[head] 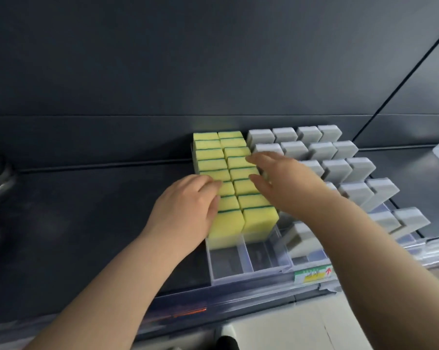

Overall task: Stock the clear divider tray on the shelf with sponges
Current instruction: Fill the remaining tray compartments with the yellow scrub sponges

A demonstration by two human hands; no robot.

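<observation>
Head camera view, looking down at a dark shelf (87, 198) with both my bare forearms reaching in from the bottom of the frame. On the left, my left hand (185, 208) rests on the near end of the left-hand row of yellow sponges (221, 157), its fingers lying loosely over their tops and curled round nothing. The sponges stand on edge in two tight rows inside the clear divider tray (248, 274). The rows' long axis runs straight away from me toward the back wall. The front sponges stop short of the tray's front wall, so two bare compartments lie between my wrists and nearer to me than either hand. On the right, my right hand (286, 183) hovers over the right-hand row with fingers spread apart and straight, holding nothing, its fingertips close to or brushing the sponge tops; I cannot tell which. Further right, rows of grey sponges (339, 168) lean in neighbouring trays, and a price label (313, 272) sits on the shelf edge. As I judge it, each hand is nearer its own row, and the space left to fill lies toward me, so any pull or fresh sponge belongs at the front.
</observation>
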